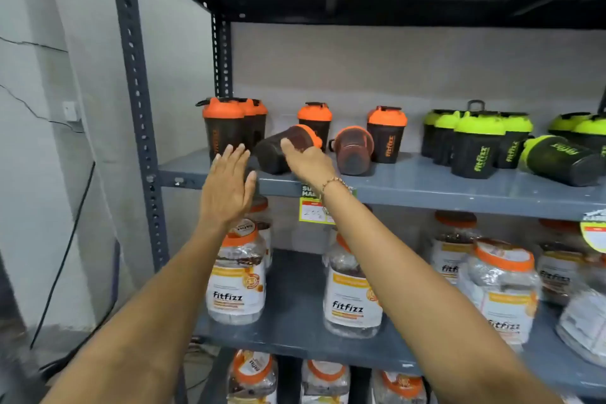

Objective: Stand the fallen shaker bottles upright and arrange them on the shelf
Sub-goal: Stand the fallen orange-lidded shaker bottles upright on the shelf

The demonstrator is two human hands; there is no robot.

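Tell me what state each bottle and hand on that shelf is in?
Tilted orange bottle: off upright, held by right hand.
Second orange bottle: on its side.
Other orange bottles: upright.
Fallen green bottle: on its side.
Other green bottles: upright.
Left hand: open, empty.

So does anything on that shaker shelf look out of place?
Yes. Three shakers are down. The tipped orange-lid shaker lies tilted under the right hand, a second orange one lies on its side beside it, and a green-lid shaker has toppled at the right. The left hand is open, touching nothing.
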